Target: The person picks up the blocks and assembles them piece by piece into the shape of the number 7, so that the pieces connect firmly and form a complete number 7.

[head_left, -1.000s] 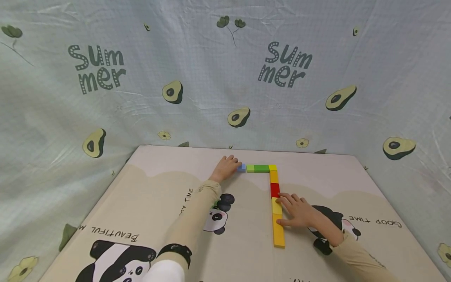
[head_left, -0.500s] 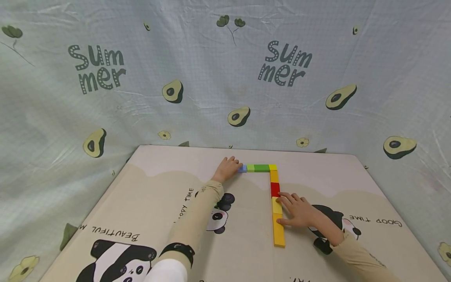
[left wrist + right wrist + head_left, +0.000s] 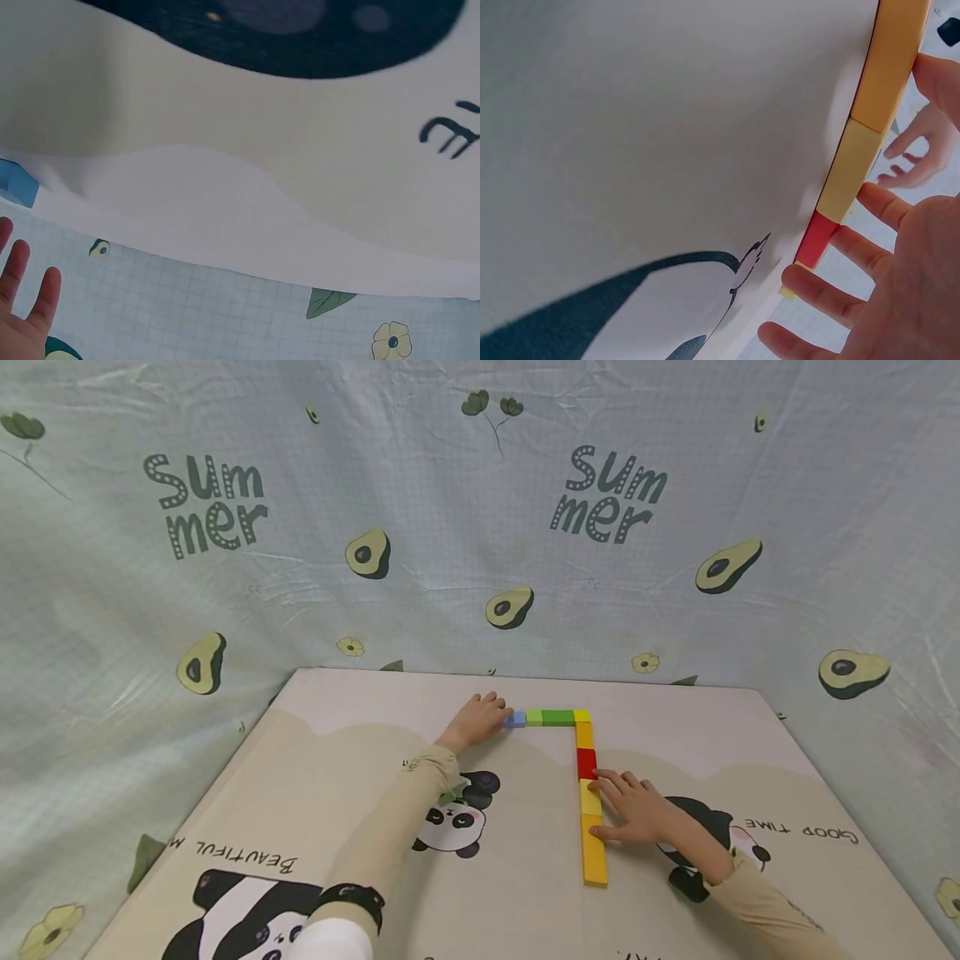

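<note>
In the head view, a blue block (image 3: pixel 515 720) lies at the left end of a row, against a light green block (image 3: pixel 533 717). My left hand (image 3: pixel 476 719) is beside the blue block; in the left wrist view its spread fingers (image 3: pixel 49 294) appear apart from the block. A dark green block (image 3: pixel 557 717) leads to a small yellow corner block (image 3: pixel 582 716). From there a column runs toward me: an orange-yellow block, a red block (image 3: pixel 586 763), a pale yellow block (image 3: pixel 590 798) and a long orange-yellow block (image 3: pixel 594 856). My right hand (image 3: pixel 637 810) rests fingertips along the column's right side.
The blocks lie on a table (image 3: pixel 517 893) covered with a panda-print cloth. A pale curtain (image 3: pixel 420 485) with avocado prints hangs behind the table and along both sides.
The left hand pushed the blue block right, closing the gap to the light green block, then drew slightly back to the left. The right hand stayed in place.
</note>
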The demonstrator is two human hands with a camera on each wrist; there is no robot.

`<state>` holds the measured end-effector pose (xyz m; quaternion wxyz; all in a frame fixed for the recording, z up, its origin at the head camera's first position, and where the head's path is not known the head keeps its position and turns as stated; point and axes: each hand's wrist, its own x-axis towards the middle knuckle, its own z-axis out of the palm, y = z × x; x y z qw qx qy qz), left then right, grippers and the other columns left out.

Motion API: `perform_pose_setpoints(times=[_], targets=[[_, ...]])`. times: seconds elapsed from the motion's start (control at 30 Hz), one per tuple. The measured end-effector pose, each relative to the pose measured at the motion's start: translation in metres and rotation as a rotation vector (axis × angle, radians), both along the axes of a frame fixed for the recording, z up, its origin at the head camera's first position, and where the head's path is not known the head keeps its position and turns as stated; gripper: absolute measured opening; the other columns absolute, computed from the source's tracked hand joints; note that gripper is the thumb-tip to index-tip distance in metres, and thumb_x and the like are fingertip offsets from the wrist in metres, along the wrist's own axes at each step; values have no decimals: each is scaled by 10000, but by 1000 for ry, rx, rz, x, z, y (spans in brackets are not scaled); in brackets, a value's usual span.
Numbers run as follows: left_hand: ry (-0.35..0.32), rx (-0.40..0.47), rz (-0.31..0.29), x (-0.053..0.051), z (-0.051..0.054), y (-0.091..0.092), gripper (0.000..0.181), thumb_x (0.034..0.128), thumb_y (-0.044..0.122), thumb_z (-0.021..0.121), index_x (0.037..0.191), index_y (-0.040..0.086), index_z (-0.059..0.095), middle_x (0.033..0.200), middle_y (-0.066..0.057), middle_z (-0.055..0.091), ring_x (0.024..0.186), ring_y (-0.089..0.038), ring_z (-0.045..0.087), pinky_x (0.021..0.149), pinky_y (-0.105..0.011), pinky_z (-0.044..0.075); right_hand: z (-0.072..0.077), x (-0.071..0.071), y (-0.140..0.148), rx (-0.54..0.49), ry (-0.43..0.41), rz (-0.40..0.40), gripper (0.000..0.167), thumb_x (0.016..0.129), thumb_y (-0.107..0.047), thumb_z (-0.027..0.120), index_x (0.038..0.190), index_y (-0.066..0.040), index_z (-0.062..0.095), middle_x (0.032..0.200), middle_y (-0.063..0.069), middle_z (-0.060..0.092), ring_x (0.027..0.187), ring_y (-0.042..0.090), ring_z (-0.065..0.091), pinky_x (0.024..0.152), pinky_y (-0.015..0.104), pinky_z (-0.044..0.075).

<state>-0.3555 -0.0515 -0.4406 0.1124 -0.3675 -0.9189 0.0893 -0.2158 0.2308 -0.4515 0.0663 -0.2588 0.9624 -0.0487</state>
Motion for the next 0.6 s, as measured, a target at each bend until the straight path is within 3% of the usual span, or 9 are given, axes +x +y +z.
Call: perform_pose_setpoints(times=[0.23,0.6], targets=[[54,37,-105,5,-1,-20,209,870,219,560,1071,174,593,1044,-23,616,942,-192,525,729,-333,441,0,0,1,24,18,6,711,740,-613,550,1247,-135,409,1360,127,363,1121,322,403,884,553,366],[28,24,-127,9,-11,-35,319,876,232,548,1193,195,546,1226,-20,567,988,-207,516,737,-367,455,-3,-1,1,7,12,5,714,738,-616,549,1251,-139,410,1363,121,363,1131,322,401,892,567,359]])
